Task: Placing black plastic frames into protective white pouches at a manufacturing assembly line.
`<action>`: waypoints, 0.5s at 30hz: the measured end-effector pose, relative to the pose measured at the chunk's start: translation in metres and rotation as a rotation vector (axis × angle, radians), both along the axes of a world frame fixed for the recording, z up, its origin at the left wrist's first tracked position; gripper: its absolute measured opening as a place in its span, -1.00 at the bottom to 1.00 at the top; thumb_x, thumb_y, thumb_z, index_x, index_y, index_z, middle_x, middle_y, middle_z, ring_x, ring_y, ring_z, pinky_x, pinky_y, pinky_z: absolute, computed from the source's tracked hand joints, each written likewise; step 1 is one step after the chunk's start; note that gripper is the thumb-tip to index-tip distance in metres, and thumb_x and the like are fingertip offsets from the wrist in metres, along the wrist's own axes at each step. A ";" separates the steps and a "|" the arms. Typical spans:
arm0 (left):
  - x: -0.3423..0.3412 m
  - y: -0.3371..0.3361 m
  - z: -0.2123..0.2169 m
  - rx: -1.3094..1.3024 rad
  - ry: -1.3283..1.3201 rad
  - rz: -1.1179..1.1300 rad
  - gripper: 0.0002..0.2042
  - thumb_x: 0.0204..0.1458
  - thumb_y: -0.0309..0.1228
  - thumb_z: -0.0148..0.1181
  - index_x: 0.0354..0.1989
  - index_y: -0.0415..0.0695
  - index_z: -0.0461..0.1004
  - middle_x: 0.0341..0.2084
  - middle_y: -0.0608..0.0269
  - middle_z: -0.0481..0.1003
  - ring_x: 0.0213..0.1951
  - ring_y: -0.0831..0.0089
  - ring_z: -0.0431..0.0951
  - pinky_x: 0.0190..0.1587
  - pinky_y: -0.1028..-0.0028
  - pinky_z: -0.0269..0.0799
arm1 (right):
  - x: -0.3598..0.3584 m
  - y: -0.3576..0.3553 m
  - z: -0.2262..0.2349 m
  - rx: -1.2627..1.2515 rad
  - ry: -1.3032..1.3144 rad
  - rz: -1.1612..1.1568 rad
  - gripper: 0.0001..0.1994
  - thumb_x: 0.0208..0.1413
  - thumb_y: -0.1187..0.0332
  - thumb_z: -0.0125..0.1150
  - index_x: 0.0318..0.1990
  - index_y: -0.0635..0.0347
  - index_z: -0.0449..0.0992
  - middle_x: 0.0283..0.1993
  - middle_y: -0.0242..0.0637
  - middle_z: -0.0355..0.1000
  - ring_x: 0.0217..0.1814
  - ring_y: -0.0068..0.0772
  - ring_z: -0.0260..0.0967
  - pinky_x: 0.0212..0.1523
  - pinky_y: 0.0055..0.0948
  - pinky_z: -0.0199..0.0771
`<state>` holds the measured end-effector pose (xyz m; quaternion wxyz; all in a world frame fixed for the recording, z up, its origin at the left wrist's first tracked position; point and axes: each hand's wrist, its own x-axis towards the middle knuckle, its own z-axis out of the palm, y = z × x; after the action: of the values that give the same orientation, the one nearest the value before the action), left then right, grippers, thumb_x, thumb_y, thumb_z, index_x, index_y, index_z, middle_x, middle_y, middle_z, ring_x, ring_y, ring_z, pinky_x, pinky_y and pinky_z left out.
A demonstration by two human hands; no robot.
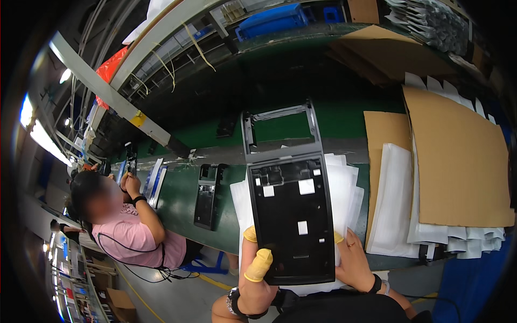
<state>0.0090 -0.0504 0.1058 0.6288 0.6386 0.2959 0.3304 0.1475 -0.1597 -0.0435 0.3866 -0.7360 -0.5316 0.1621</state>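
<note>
At the near edge of the green tabletop (344, 121): a person holds a black plastic panel (293, 220) upright between both hands.
Left hand (256, 282): grips the panel's lower left edge, the thumb in a yellow finger cot (259, 266) laid across its face; a watch sits on the wrist.
Right hand (355, 264): clasps the panel's right edge from behind, a ring on one finger, a dark band at the wrist.
Panel: dark back side toward the camera, small white squares stuck on it, an open rectangular frame (281, 126) at its top end.
Beneath the panel: a stack of white foam sheets (344, 188) on the tabletop.
Right of it: more white sheets (390, 204) and brown cardboard (458, 161), overlapping.
Left of it: a second black panel (205, 196) lying flat.
Far left: a seated person in a pink shirt (126, 229), working at the same tabletop.
</note>
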 end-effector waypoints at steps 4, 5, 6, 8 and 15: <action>0.003 0.002 0.017 -0.260 -0.139 -0.028 -0.46 0.08 -0.27 -0.01 0.19 -0.25 0.08 -0.02 0.15 0.34 -0.04 0.38 0.40 -0.01 0.44 0.32 | 0.002 0.003 -0.004 -0.006 -0.015 0.009 -0.42 -0.03 0.11 0.17 0.09 0.32 0.28 0.10 0.27 0.12 0.18 0.29 0.04 0.21 -0.01 0.03; 0.008 0.005 0.021 -0.309 -0.223 -0.061 -0.48 0.08 -0.26 -0.02 0.19 -0.25 0.10 -0.01 0.13 0.34 -0.02 0.35 0.40 0.01 0.39 0.31 | 0.003 0.006 0.002 0.006 0.066 0.028 -0.42 -0.04 0.11 0.17 0.10 0.27 0.27 0.11 0.25 0.13 0.18 0.28 0.05 0.21 -0.01 0.03; 0.012 0.008 0.024 -0.357 -0.309 -0.093 -0.49 0.09 -0.24 -0.03 0.18 -0.25 0.12 0.00 0.12 0.35 -0.01 0.31 0.40 0.03 0.33 0.31 | 0.003 0.008 0.005 0.018 0.147 0.048 -0.42 -0.04 0.12 0.18 0.12 0.22 0.26 0.11 0.24 0.13 0.17 0.27 0.05 0.21 -0.01 0.04; 0.012 0.017 0.025 -0.501 -0.349 -0.148 -0.57 0.15 -0.28 -0.15 0.14 -0.27 0.19 0.00 0.02 0.37 0.02 0.16 0.40 0.08 0.16 0.28 | 0.002 0.009 -0.001 0.060 0.093 0.027 -0.42 -0.04 0.12 0.17 0.14 0.15 0.26 0.12 0.18 0.13 0.16 0.24 0.06 0.20 -0.03 0.04; 0.010 0.027 0.008 -1.036 -0.796 -0.435 -0.49 0.21 -0.10 -0.32 0.12 -0.28 0.23 0.05 -0.08 0.32 0.06 -0.11 0.34 0.04 -0.09 0.30 | -0.002 0.001 -0.017 -0.043 0.116 0.054 -0.42 -0.05 0.12 0.18 0.12 0.19 0.27 0.13 0.16 0.14 0.17 0.22 0.07 0.20 -0.04 0.05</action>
<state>0.0192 -0.0232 0.1141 0.9659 0.1304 0.0273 0.2221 0.1459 -0.1589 -0.0601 0.3961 -0.7188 -0.5246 0.2262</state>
